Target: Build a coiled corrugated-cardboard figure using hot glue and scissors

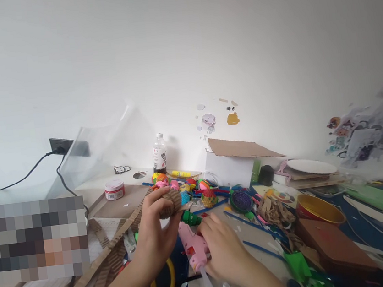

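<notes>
My left hand (160, 230) is wrapped round a brown corrugated cardboard piece (172, 202), rounded and ribbed, and holds it up over the table. Close by on the right, my right hand (222, 246) is closed by a small green ribbed piece (190, 218); its fingertips touch the piece's right end. A pink glue gun (193, 247) lies against the right hand's palm side, with a clear glue stick (210, 285) coming out of its lower end. Whether the right fingers grip the gun or only the green piece is partly hidden.
Behind the hands are small colourful ribbed paper pieces (209, 197), a bottle (159, 154) and a white box (229, 169) with a cardboard lid. Cardboard strips (110, 252) and a round red-and-white tin (115, 190) are at left. Right are a gold-lined tin (319, 208), crumpled paper (275, 210) and a brown box (330, 243).
</notes>
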A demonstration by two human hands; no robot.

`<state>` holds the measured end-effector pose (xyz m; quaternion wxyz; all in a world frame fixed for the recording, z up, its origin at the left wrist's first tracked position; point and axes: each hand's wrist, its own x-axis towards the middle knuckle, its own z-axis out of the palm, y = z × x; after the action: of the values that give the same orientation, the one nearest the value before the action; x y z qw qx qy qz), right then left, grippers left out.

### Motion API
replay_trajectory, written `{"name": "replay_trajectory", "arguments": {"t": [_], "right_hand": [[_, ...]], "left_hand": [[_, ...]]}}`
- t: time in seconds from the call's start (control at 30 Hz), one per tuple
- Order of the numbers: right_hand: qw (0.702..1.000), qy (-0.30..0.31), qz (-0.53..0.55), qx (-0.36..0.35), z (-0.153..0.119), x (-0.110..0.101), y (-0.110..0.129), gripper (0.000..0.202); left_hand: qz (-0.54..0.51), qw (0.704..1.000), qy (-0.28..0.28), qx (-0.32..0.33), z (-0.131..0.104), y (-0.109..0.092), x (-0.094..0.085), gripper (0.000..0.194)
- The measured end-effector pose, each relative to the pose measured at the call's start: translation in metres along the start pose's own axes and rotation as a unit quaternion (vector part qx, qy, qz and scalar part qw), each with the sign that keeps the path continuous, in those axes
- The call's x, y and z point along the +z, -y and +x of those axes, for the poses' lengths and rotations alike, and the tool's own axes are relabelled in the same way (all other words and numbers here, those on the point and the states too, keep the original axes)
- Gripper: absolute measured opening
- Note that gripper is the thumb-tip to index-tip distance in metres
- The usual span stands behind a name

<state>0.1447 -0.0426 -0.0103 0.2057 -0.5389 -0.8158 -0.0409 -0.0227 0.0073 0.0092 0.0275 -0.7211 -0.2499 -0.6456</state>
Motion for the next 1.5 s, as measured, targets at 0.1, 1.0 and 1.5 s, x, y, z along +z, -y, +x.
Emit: {"name": "replay_trajectory", "arguments": {"t": [0.1, 1.0, 1.5], "right_hand": [[0.997, 0.019, 0.074, -0.002, -0.001, -0.001, -0.004, 0.034], [0.962, -0.238, -0.008, -0.131, -0.007, -0.015, 0.016, 0.059], [0.966, -0.240, 0.013, -0.101, -0.008, -0.012, 0.019, 0.059]], "left_hand": [[-0.031, 0.999, 0.017, -0.012, -0.004, -0.002, 0.002, 0.031], [-0.034, 0.987, 0.087, -0.133, -0.016, -0.020, 0.005, 0.050], [0.038, 0.988, 0.132, -0.069, -0.015, -0.020, 0.004, 0.071]]}}
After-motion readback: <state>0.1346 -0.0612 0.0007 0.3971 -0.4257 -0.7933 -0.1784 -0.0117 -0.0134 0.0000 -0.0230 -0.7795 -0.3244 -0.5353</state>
